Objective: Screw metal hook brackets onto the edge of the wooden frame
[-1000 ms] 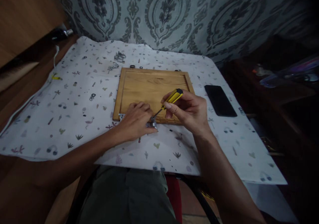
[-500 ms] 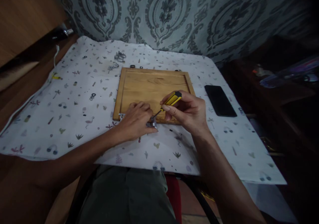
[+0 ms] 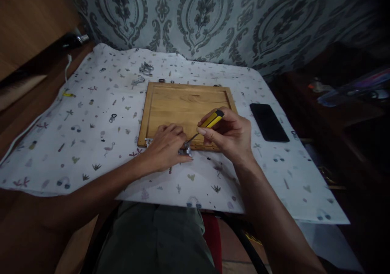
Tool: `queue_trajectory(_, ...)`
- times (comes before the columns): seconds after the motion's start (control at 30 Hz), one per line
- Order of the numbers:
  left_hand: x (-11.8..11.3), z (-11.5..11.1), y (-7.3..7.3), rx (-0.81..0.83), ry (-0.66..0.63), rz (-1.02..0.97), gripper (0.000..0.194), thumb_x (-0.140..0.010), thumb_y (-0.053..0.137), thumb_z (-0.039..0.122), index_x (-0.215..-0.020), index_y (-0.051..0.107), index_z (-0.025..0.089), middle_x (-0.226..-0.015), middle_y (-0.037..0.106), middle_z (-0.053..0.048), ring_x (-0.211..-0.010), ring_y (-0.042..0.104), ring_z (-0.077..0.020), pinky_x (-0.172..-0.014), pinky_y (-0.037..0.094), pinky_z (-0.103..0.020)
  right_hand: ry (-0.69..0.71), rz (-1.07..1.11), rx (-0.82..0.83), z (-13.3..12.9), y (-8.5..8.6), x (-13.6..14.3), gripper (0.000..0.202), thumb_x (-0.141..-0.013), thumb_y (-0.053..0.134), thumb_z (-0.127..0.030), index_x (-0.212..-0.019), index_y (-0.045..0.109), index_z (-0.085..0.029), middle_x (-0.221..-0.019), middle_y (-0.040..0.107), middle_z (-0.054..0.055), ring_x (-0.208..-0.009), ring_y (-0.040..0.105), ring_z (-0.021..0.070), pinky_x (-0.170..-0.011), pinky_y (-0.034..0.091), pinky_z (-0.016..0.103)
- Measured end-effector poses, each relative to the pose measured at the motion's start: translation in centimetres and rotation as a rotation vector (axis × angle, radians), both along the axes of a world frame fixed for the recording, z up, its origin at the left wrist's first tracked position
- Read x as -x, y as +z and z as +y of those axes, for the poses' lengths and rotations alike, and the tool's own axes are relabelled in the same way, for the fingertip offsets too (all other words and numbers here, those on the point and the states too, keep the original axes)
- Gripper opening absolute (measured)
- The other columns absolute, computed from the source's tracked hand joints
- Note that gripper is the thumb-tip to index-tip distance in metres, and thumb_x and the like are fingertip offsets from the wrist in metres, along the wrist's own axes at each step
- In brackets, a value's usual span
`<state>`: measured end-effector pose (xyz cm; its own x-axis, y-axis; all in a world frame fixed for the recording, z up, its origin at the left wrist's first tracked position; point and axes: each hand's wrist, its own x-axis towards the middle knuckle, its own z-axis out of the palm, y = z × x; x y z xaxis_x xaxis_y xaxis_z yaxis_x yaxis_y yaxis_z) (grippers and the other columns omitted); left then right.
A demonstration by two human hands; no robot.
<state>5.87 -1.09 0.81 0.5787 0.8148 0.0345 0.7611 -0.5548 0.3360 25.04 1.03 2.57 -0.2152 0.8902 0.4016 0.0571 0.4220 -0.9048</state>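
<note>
A framed wooden panel (image 3: 183, 107) lies flat on the table. At its near edge, a metal hinge (image 3: 187, 151) sits partly hidden under my left hand (image 3: 167, 147), whose curled fingers press on the panel and whose thumb lies along the hinge. My right hand (image 3: 230, 134) pinches a yellow and black screwdriver (image 3: 213, 119) by its handle. The shaft slants down to the left, its tip at the hinge beside my left fingers. Another metal piece (image 3: 148, 142) shows at the panel's near left corner, left of my hand.
Beyond the panel, loose metal hinges (image 3: 146, 68) lie on the printed tablecloth (image 3: 100, 160). A black phone (image 3: 269, 122) rests to the right. A white cable (image 3: 39, 119) runs along the left edge, close to a small yellow item (image 3: 68, 94). Patterned wallpaper (image 3: 204, 18) backs the table.
The screwdriver's handle has turned a little and shifted slightly up in my right fingers. My left hand stays where it was on the hinge.
</note>
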Motion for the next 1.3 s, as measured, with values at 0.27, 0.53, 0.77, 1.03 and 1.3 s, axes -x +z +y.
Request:
queue_trajectory(0.27,0.03,0.0,-0.1,0.011,-0.005,-0.004,0.044,-0.087,0.083,0.048,-0.114,0.068,0.016,-0.125,0.068,-0.012,-0.122,0.058,-0.0337,-0.103,0.044,-0.049,-0.036,0.022,-0.032,0.06,-0.41,0.53,0.044,-0.069,0.096,-0.052,-0.073,0.061,-0.026,-0.069,0.068,-0.005,-0.046,0.056,0.0097,-0.037,0.048,0.024)
queue_trajectory(0.53,-0.06,-0.01,0.31,0.021,-0.002,0.03,0.042,-0.088,0.083,0.05,-0.106,0.069,0.015,-0.116,0.069,-0.011,-0.118,0.06,-0.0331,-0.102,0.045,-0.048,0.058,-0.029,0.063,-0.04,0.14,-0.11,0.045,-0.075,0.089,-0.059,-0.101,0.076,-0.024,-0.086,0.078,0.001,-0.056,0.066,0.0114,-0.05,0.057,0.025)
queue_trajectory(0.77,-0.04,-0.04,0.18,0.017,0.002,0.009,0.038,-0.09,0.08,0.048,-0.108,0.068,0.016,-0.116,0.068,-0.01,-0.117,0.059,-0.0328,-0.101,0.044,-0.048,0.064,-0.025,0.045,-0.33,0.35,0.03,0.034,-0.076,0.091,-0.052,-0.08,0.077,-0.022,-0.081,0.074,-0.001,-0.047,0.058,0.0077,-0.043,0.052,0.022)
queue_trajectory(1.03,-0.04,0.02,0.27,0.031,0.0,0.018,0.04,-0.09,0.079,0.048,-0.109,0.069,0.015,-0.115,0.068,-0.011,-0.116,0.058,-0.0329,-0.099,0.044,-0.047,0.052,0.04,0.102,-0.38,0.09,0.5,0.044,-0.067,0.097,-0.051,-0.071,0.063,-0.024,-0.076,0.076,-0.003,-0.044,0.057,0.0083,-0.038,0.05,0.022)
queue_trajectory(1.3,-0.08,-0.02,0.58,0.027,-0.001,0.031,0.039,-0.088,0.082,0.048,-0.105,0.069,0.015,-0.114,0.068,-0.011,-0.115,0.06,-0.0327,-0.1,0.044,-0.047,0.116,-0.034,0.114,-0.18,0.24,-0.24,0.037,-0.08,0.088,-0.05,-0.103,0.08,-0.022,-0.082,0.078,0.0,-0.05,0.063,0.0098,-0.052,0.058,0.026)
